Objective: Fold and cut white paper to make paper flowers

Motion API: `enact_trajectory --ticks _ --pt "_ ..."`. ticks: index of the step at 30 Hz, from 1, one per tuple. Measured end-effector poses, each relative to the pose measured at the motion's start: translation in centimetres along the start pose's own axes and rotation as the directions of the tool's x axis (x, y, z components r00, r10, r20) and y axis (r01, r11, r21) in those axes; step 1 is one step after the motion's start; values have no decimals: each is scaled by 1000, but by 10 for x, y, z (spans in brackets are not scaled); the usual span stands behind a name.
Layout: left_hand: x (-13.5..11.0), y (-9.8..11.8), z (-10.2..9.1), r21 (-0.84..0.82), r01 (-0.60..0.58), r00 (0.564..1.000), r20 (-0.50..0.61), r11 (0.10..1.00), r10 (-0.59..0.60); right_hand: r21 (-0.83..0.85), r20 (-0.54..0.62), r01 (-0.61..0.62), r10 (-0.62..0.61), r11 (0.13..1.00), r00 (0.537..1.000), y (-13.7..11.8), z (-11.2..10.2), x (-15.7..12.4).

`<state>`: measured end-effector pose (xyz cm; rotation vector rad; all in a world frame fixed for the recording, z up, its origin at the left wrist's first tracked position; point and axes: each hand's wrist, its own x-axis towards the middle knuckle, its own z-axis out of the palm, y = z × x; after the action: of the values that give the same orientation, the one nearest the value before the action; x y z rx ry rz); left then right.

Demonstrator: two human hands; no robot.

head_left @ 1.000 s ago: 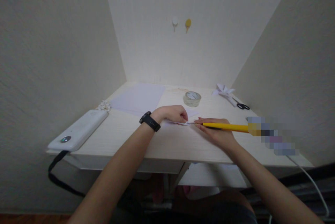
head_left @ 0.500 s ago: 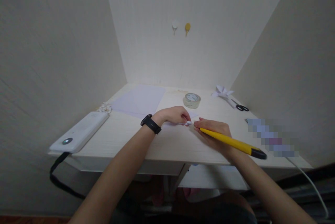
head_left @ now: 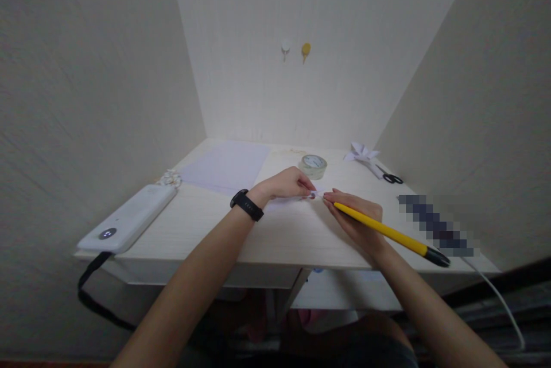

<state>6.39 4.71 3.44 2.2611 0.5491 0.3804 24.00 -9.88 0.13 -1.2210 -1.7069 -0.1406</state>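
My left hand [head_left: 289, 183], with a black watch on its wrist, is closed in a pinch on a small piece of white paper [head_left: 317, 193]. Part of this paper is hidden behind the fingers. My right hand [head_left: 359, 216] holds a slim yellow pen [head_left: 383, 230] whose black end points back toward me. Its fingertips meet the paper close to the left fingers. The pen's front tip is covered by the hand. Just beyond my hands stands a roll of clear tape [head_left: 313, 168] on the white desk [head_left: 267, 244].
A large pale sheet [head_left: 224, 164] lies at the back left. A white device [head_left: 129, 219] with a black strap rests at the left edge. On the right are a folded paper flower shape [head_left: 361, 152], black scissors [head_left: 392, 178] and a blurred-out object [head_left: 434, 224] with a white cable.
Both hands have shifted slightly away from me, and the left fingers look straighter over the paper. The pen's back end has swung a little right. The view has shifted slightly.
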Motion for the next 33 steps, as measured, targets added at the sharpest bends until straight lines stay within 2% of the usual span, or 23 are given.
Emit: enact_trajectory --ticks 5,8,13,16,20,23,25,26,29,31,33 --pt "-3 2 -1 12 19 997 68 1000 -20 55 77 -22 18 998 997 4 0 -4" --pt "-4 2 -2 59 11 994 105 998 -17 142 178 -58 32 988 983 13 1 -9" --pt "-3 0 -1 121 -11 991 136 993 -6 273 293 -34 -49 961 955 25 -2 -9" --pt "-3 -2 -1 124 -8 988 152 992 -11 323 351 -33 -87 946 932 26 -6 -3" --pt "-4 -1 0 132 3 988 151 991 -24 317 385 -72 -59 946 921 18 -7 3" --pt "-4 1 -1 141 12 991 129 990 -30 246 303 -140 61 959 951 9 -4 4" --pt "-4 2 -1 146 12 993 114 989 -29 225 194 -267 226 937 955 8 -1 5" --pt "-4 2 -2 148 11 995 101 989 -26 259 131 -334 310 906 942 10 0 6" --pt "-2 0 -3 148 18 999 41 989 -24 506 -50 -412 503 758 863 29 -1 14" --pt "-1 -1 -3 151 27 1000 0 988 -27 606 -149 -424 620 673 771 50 -6 19" --pt "-1 -1 -3 150 34 999 -16 988 -32 596 -253 -458 696 659 672 76 -17 23"
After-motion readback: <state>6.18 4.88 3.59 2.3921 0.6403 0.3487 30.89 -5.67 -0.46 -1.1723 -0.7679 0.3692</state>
